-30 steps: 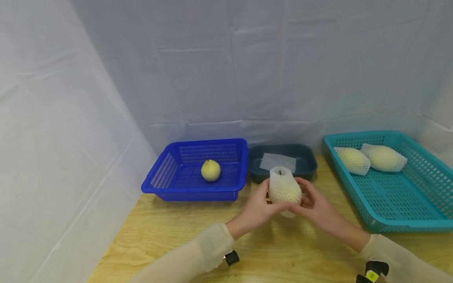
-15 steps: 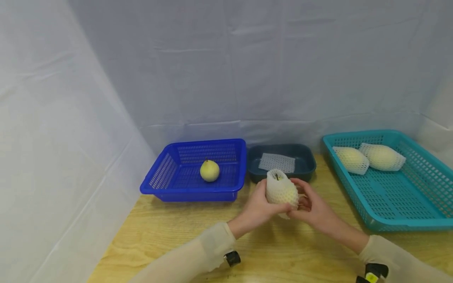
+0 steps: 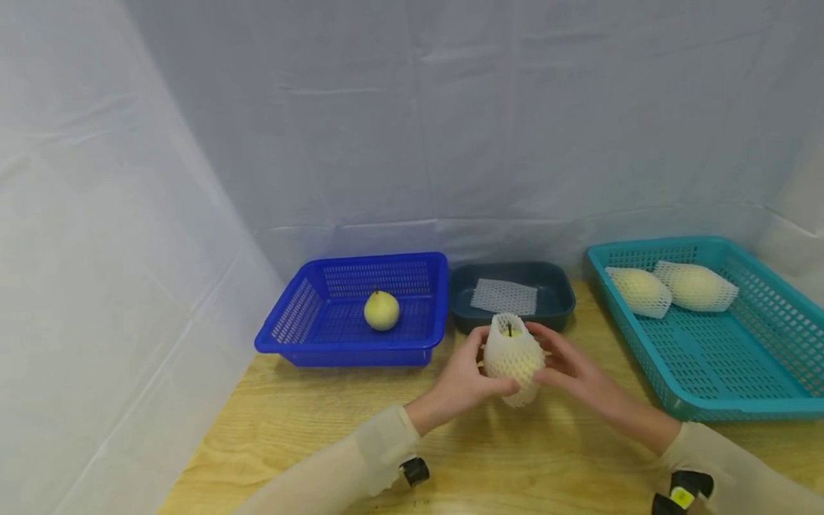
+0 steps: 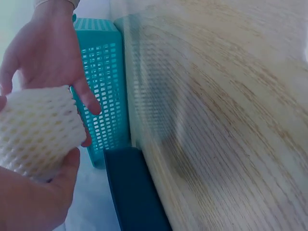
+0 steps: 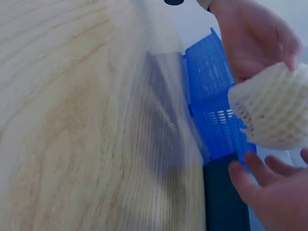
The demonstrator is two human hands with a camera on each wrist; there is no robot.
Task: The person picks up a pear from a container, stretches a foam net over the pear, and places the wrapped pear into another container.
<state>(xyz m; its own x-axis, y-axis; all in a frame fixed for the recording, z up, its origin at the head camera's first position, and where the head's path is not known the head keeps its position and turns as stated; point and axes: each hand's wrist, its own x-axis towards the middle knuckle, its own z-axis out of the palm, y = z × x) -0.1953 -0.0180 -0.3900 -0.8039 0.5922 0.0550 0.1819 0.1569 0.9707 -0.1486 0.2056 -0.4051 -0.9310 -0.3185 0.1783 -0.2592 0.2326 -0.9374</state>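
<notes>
A pear in a white foam net sleeve (image 3: 513,361) is upright over the table, its dark stem showing in the sleeve's open top. My left hand (image 3: 460,383) grips it from the left, thumb across the near side; in the right wrist view that left hand (image 5: 255,41) has its thumb on the netting. My right hand (image 3: 589,383) is at the pear's right side, fingers spread and loosely bent. In the right wrist view the fingers (image 5: 257,168) of the right hand stand a little apart from the sleeve. The sleeve's lower edge hangs past the fruit.
A blue basket (image 3: 360,345) at the left holds a bare pear (image 3: 382,311). Behind the hands, a dark tray (image 3: 558,286) holds a flat foam net (image 3: 504,296). At the right, a teal basket (image 3: 740,406) contains two netted pears (image 3: 695,287). White sheeting hangs behind.
The netted pear has come slightly down and turned more upright, its stem showing more clearly. My right thumb has drawn back to the right, and the left thumb stays across the front.
</notes>
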